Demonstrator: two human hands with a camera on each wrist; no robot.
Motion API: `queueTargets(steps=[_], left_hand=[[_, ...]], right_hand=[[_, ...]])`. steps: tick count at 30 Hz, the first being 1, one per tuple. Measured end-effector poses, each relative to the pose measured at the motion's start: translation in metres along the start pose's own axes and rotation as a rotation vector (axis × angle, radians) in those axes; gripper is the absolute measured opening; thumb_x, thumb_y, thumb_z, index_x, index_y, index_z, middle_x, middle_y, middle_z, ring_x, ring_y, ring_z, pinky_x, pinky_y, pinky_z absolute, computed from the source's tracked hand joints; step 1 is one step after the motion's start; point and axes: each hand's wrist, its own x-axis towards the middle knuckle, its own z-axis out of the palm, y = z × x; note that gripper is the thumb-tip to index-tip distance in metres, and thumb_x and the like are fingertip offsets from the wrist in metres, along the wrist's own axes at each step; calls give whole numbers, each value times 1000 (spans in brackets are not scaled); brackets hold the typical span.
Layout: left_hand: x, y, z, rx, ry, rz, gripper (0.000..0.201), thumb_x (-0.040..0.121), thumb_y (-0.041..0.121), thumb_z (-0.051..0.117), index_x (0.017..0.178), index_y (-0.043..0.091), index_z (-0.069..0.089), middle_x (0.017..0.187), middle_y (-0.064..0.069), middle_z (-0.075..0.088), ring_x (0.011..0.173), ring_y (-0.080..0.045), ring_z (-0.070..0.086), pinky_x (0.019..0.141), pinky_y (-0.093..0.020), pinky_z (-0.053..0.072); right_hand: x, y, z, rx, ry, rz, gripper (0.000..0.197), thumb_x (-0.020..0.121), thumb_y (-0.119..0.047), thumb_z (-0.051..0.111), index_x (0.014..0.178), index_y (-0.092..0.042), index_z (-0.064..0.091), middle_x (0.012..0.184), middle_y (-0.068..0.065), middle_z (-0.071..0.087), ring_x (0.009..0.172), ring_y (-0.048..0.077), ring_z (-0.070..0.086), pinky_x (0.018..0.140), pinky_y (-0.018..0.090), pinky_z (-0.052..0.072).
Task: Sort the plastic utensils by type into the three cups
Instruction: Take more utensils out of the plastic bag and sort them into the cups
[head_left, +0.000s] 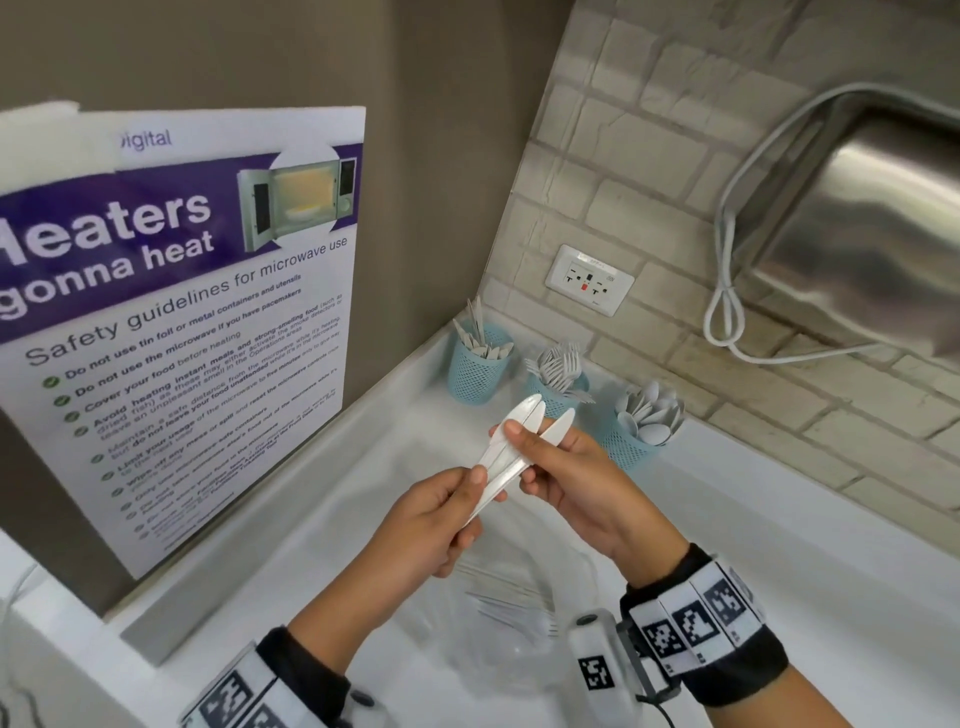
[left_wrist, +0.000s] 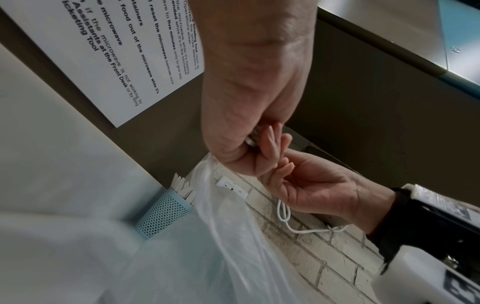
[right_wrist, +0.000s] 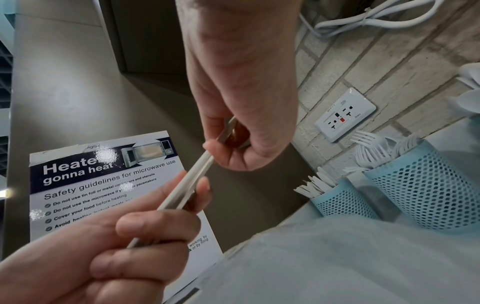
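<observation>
A small bundle of white plastic knives (head_left: 511, 447) is held over the white counter, blades pointing toward the cups. My left hand (head_left: 474, 501) grips the handle ends, and my right hand (head_left: 523, 460) pinches the bundle further up. In the right wrist view the knives (right_wrist: 187, 185) run between the right hand (right_wrist: 228, 150) and the left hand (right_wrist: 145, 226). Three blue mesh cups stand at the back: a knife cup (head_left: 475, 376), a fork cup (head_left: 550, 402) and a spoon cup (head_left: 631, 444). Below the hands lies a clear plastic bag (head_left: 511, 597) with more utensils.
A microwave safety poster (head_left: 182, 322) leans on the brown wall at the left. On the brick backsplash are a white outlet (head_left: 589, 280) and a looped white cord (head_left: 724, 317). A steel appliance (head_left: 872, 223) hangs at the upper right.
</observation>
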Motion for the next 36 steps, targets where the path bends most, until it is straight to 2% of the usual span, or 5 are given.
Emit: queueTargets(steps=[9,13,25,30,36], left_hand=[[-1,3,-3,25,71,38,47,91,49,46,80,11,71,44,1,41,39,-9,34,40,-18,28],[-1,4,-4,52,50,25,49,90,53,44,76,13,71,44,2,38,40,-10,32,41,-19,28],[7,-2,-10,-78,194,114,24,93,35,54,96,13,61,58,2,51,43,-9,34,42,-21,29],[11,-5,-19,-92,365,139,12,93,31,55,101,21,56,62,7,57,45,-9,41,44,-21,37],[16,-10,-20,5,373,160,5,93,21,57,91,18,61,70,2,59,50,-7,47,52,-20,40]], right_hand=[[1,0,-3,10,130,-26,32,89,-25,64,101,5,68,61,1,54,49,7,45,51,16,44],[0,-2,-3,42,89,-26,24,92,-22,60,112,-13,70,70,-3,57,50,5,43,53,15,44],[5,-4,-13,51,163,-63,28,93,-21,58,109,0,67,58,-5,55,52,7,45,48,15,42],[14,-10,-29,135,311,-160,24,93,-18,60,109,-2,67,72,-1,61,54,6,52,53,14,50],[29,-8,-44,235,380,-213,25,93,-18,59,113,-5,68,90,2,69,68,7,61,69,17,57]])
